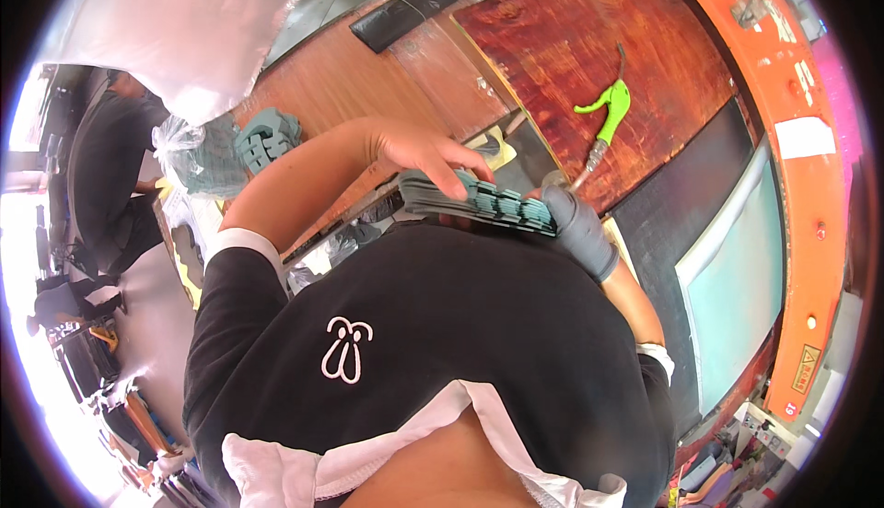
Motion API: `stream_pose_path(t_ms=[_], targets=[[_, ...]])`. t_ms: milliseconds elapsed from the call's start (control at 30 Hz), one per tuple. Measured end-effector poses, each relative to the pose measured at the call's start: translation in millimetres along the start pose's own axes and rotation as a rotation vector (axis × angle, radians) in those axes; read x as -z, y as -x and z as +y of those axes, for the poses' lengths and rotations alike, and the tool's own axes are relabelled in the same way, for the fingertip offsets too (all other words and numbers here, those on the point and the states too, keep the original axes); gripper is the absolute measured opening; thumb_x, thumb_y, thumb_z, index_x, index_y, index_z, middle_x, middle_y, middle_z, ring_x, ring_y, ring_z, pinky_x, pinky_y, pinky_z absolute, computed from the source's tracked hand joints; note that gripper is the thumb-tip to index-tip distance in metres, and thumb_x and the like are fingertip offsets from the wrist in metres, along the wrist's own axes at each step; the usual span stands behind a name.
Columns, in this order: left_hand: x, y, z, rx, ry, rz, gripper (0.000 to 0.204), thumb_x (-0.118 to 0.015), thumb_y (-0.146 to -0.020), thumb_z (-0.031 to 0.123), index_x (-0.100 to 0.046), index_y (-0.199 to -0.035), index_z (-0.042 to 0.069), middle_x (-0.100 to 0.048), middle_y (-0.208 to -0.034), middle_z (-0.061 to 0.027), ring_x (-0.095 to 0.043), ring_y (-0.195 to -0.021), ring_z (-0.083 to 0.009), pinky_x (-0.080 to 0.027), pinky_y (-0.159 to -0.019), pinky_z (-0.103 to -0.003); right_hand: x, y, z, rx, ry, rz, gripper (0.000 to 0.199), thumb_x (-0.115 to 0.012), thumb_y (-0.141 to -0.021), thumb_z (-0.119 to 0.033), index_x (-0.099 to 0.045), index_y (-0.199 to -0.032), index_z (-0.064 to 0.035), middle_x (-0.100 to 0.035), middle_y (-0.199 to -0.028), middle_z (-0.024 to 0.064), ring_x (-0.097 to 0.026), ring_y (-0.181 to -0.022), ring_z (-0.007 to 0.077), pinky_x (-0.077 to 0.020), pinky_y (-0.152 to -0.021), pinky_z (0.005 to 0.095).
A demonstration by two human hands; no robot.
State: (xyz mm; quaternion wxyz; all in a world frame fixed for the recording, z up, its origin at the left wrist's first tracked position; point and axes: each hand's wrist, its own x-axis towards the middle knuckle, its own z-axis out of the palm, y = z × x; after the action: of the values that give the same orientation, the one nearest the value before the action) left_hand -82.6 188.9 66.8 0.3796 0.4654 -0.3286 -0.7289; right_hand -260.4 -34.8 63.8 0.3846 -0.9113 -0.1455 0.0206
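Holding a stack of grey-green foam pieces (479, 202) against my chest, long axis running left to right, I had my left hand (419, 153) clamped over it and my gloved right hand (575, 222) gripping its end, above the wooden bench (589, 57) with a green air gun (608, 112).

A green air gun (609, 110) with a metal nozzle lay on the red-brown board (589, 57) of the bench, near the board's near edge, its hose running toward the far edge. Two black pads (408, 9) sat at the bench's far edge, left of the board. A second pile of grey-green pieces (267, 138) rested at the bench's left end, just beside a clear bag (198, 163) holding more. A large plastic sheet (184, 24) hung above that end. An orange machine frame (792, 140) curved along the bench's right side, with a pale green panel (737, 287) below it.
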Motion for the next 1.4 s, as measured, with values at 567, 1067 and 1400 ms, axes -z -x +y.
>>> stream_pose_path(t_ms=[567,1067,1400], targets=[[-143,-54,77,0.269,-0.811,0.434,0.027,-0.055,-0.081,0.007,-0.056,-0.108,0.004,-0.060,-0.099,-0.0133,-0.057,-0.093,-0.0281,-0.044,-0.078,-0.038,45,115,19,0.245,-0.054,-0.130,0.036,-0.067,-0.072,-0.010,-0.056,-0.105,-0.0002,-0.059,-0.087,0.0127,-0.059,-0.078,0.0244,-0.0475,-0.069,0.0305],[-189,-97,65,0.376,-1.269,0.497,0.027,-0.074,-0.067,0.026,-0.064,-0.085,0.008,-0.065,-0.084,-0.0046,-0.060,-0.091,-0.0276,-0.042,-0.082,-0.040,50,141,18,0.061,-0.350,-0.138,0.033,-0.068,-0.075,-0.011,-0.055,-0.104,-0.0019,-0.062,-0.087,0.0132,-0.061,-0.077,0.0246,-0.0478,-0.068,0.0320],[-173,-94,75,0.353,-1.089,0.461,0.021,-0.066,-0.073,0.017,-0.066,-0.087,0.001,-0.065,-0.076,-0.0136,-0.062,-0.075,-0.0303,-0.046,-0.067,-0.039,58,146,6,0.129,-0.165,-0.106,0.027,-0.063,-0.075,-0.009,-0.054,-0.100,-0.0083,-0.061,-0.088,0.0135,-0.060,-0.085,0.0340,-0.0470,-0.070,0.0384]])
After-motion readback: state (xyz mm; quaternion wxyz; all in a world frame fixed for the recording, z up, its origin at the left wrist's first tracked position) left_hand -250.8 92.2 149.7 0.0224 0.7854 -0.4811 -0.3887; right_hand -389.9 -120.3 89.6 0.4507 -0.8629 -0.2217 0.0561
